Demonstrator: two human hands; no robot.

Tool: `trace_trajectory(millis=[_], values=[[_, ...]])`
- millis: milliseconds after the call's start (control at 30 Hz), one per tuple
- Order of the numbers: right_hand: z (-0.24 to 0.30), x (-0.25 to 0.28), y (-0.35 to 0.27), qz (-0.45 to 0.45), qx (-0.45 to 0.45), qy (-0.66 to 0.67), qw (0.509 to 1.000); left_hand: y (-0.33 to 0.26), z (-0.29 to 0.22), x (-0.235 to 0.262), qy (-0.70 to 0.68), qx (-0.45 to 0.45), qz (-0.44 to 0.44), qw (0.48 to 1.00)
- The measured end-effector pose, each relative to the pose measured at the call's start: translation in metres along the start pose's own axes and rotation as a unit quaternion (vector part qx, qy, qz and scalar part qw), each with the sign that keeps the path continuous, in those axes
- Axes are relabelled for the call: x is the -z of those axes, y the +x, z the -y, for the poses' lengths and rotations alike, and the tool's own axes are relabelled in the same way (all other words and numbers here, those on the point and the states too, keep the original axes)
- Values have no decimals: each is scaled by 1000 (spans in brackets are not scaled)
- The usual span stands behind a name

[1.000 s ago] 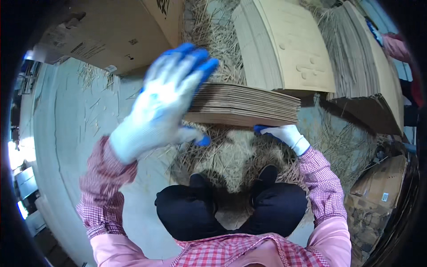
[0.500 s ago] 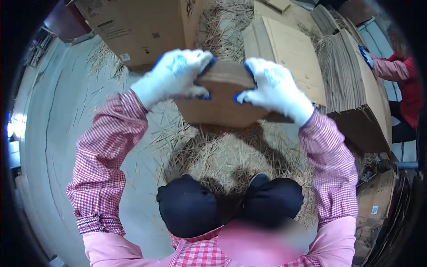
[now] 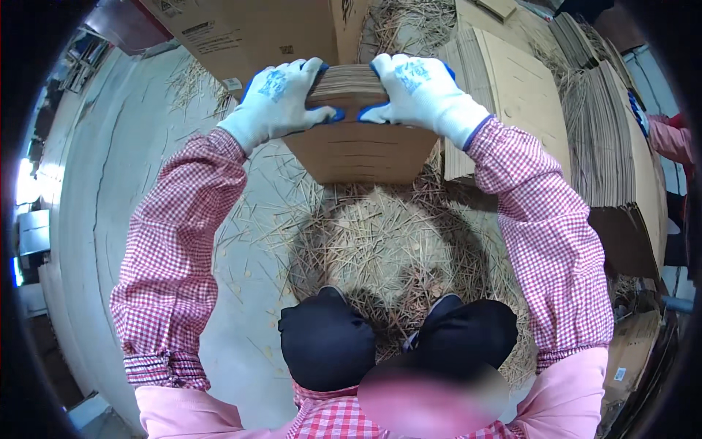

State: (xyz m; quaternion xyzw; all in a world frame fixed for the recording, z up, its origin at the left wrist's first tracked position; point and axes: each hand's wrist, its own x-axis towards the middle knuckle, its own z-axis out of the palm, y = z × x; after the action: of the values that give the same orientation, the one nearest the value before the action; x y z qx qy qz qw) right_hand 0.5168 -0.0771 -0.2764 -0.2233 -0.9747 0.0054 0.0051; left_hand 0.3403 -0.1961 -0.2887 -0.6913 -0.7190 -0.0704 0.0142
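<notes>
The stack of flat cardboard sheets point(image 3: 358, 139) is gripped at its top edge, left hand point(image 3: 281, 99) and right hand point(image 3: 420, 91) closed on opposite corners, sheets hanging straight down.

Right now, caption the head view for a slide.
Both gloved hands, left hand and right hand, grip a cardboard stack above a straw pile.

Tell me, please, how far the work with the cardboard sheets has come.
Looks done: tall stacks of flat cardboard stand at the right. In hand: left hand and right hand grip one bundle of sheets from both sides, held up. Left: setting this bundle down; straw-like scraps cover the floor.
</notes>
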Motion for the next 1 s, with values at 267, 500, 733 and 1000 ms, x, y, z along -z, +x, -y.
trace_trajectory(millis=[267, 500, 733, 1000], values=[[-9, -4, 55, 41, -116, -6, 992, 45, -1, 0, 70, 99, 32, 992], [-9, -8, 7, -32, 21, 14, 999, 3, 0, 0, 49, 14, -9, 999], [11, -17, -64, -118, 151, -2, 982, -67, -19, -2, 15, -115, -91, 989], [12, -16, -84, -108, 196, 7, 975, -80, -19, -4, -8, -194, -102, 976]])
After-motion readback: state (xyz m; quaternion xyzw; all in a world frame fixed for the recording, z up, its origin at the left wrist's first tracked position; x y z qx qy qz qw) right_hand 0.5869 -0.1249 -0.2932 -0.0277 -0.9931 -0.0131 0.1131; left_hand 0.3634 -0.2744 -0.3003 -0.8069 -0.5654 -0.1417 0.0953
